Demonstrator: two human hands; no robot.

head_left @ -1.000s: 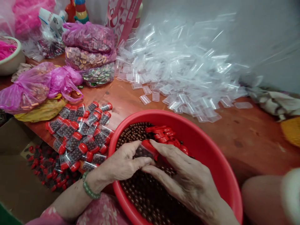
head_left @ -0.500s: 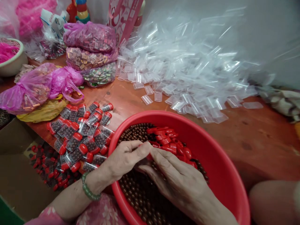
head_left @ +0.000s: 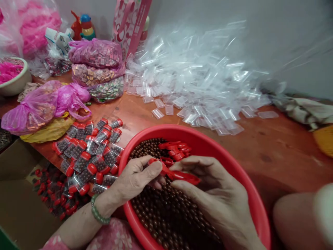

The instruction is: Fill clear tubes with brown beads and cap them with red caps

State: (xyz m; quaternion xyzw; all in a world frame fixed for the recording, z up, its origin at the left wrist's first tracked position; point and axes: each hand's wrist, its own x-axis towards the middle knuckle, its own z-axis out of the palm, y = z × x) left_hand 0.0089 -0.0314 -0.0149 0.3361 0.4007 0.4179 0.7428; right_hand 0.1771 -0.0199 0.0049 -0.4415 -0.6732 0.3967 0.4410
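Observation:
My left hand (head_left: pixel 140 175) pinches a glossy red plastic cap (head_left: pixel 164 168) between thumb and fingers, over the tub. Beside it, my right hand (head_left: pixel 215 194) curves around another red plastic piece (head_left: pixel 186 177), gripping it between thumb and fingertips. The two red pieces meet or overlap; whether they are joined I cannot tell. Below both hands lie many shiny brown beads (head_left: pixel 166 215) in a large red tub (head_left: pixel 234 163). More red caps (head_left: pixel 178 150) rest on the beads toward the back, partly hidden by my right hand.
Left of the tub lie clear packs of beads with red ends (head_left: pixel 85 156). A cardboard box (head_left: pixel 15 194) below holds more. Clear plastic sleeves (head_left: pixel 192 86) are heaped behind. Pink bags (head_left: pixel 96 53) and a white bowl (head_left: pixel 17 83) stand at the back left.
My hands were pressed together over the tub; my right hand has moved right and opened up, exposing the red pieces between them. The view has shifted slightly.

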